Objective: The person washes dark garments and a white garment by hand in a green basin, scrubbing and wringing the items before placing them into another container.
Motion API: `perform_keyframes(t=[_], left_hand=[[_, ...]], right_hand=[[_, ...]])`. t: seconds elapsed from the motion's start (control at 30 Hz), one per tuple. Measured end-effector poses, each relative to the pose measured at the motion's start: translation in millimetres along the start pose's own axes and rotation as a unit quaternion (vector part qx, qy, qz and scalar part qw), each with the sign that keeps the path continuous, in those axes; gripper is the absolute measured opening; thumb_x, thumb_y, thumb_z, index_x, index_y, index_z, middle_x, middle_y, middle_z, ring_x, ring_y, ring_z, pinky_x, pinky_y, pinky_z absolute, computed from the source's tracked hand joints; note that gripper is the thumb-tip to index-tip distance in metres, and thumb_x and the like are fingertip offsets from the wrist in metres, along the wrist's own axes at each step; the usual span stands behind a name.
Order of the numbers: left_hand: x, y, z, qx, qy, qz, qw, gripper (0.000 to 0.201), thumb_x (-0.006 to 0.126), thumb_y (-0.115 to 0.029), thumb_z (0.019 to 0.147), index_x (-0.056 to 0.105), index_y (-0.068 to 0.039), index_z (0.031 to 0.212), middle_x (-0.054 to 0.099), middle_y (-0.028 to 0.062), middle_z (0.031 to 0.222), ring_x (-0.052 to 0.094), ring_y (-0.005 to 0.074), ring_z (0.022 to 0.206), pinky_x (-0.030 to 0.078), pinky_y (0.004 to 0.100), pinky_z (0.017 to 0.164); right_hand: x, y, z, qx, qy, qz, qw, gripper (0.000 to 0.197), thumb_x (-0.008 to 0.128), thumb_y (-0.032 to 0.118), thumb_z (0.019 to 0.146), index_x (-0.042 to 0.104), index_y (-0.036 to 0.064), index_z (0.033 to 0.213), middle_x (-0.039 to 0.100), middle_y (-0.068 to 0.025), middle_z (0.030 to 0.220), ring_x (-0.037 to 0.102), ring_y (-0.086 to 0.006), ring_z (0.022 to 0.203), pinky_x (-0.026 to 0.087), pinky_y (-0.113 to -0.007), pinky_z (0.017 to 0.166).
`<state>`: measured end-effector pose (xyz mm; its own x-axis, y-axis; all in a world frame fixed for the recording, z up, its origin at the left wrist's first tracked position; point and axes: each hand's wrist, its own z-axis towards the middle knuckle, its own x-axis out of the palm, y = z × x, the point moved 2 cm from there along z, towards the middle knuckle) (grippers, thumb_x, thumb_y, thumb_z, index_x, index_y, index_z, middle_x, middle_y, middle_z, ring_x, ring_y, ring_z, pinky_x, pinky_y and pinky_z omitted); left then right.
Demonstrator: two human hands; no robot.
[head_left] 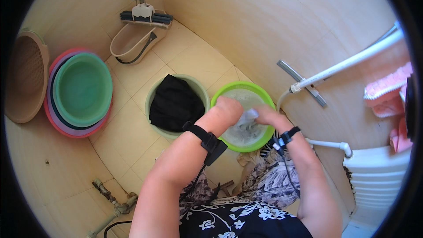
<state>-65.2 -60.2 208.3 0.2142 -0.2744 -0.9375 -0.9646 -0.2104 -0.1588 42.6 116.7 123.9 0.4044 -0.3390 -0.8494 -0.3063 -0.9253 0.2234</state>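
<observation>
A bright green-rimmed basin holds cloudy, sudsy water in front of me. Over it, my left hand is closed like a fist, and my right hand faces it, slightly blurred. A wet, pale cloth is bunched between the two hands, gripped at both sides. Below it, greyish wet fabric lies in the water, its shape unclear. Just left of this basin stands a pale green basin, with a folded black cloth lying in it and rising over its rim.
Stacked basins and a tan basket lean at the left wall. A sponge mop rests on its bucket at the back. On the right are a squeegee, a white pipe, a radiator and pink slippers.
</observation>
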Motion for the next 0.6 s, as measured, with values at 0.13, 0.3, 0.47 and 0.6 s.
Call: perform_keyframes(t=[0.13,0.3,0.47,0.6], left_hand=[[-12.6,-8.8,7.6,0.0,-0.044,-0.085,0.995,0.061,0.07,-0.023,0.076,0.048,-0.008,0.131,0.064,0.0152,0.108,0.063,0.031,0.101,0.052,0.0404,0.081],[-21.7,-16.6,19.0,0.073,-0.142,-0.26,0.952,0.095,0.082,-0.027,0.066,0.029,-0.01,0.144,0.059,0.0191,0.121,0.056,0.0359,0.113,0.046,0.0416,0.094],[-29.8,-32.3,34.7,0.109,-0.123,-0.468,0.868,0.092,0.086,-0.024,0.061,0.038,-0.013,0.139,0.06,0.0146,0.12,0.058,0.0287,0.111,0.044,0.0368,0.096],[-18.2,-36.4,50.7,0.12,-0.199,-0.498,0.835,0.082,0.087,-0.026,0.062,0.048,-0.007,0.131,0.063,0.0131,0.114,0.059,0.026,0.105,0.045,0.0366,0.095]], right_hand=[[-100.0,46.5,-87.7,-0.022,-0.138,0.07,0.988,0.027,0.062,0.006,0.068,0.062,0.0025,0.095,0.065,-0.0218,0.091,0.063,-0.0382,0.086,0.05,-0.043,0.073],[-141.1,70.9,-145.0,-0.049,-0.387,0.238,0.889,0.025,0.062,0.003,0.065,0.058,0.0007,0.09,0.059,-0.0132,0.072,0.061,-0.0222,0.067,0.049,-0.031,0.065],[-164.0,63.6,-156.1,-0.107,-0.45,0.373,0.805,0.022,0.063,-0.001,0.067,0.057,0.0004,0.088,0.056,-0.0009,0.072,0.052,-0.007,0.069,0.046,-0.024,0.064],[-175.3,64.5,-158.5,-0.14,-0.465,0.457,0.745,0.021,0.062,-0.003,0.07,0.057,0.0015,0.09,0.056,0.0017,0.076,0.052,-0.0052,0.073,0.045,-0.023,0.066]])
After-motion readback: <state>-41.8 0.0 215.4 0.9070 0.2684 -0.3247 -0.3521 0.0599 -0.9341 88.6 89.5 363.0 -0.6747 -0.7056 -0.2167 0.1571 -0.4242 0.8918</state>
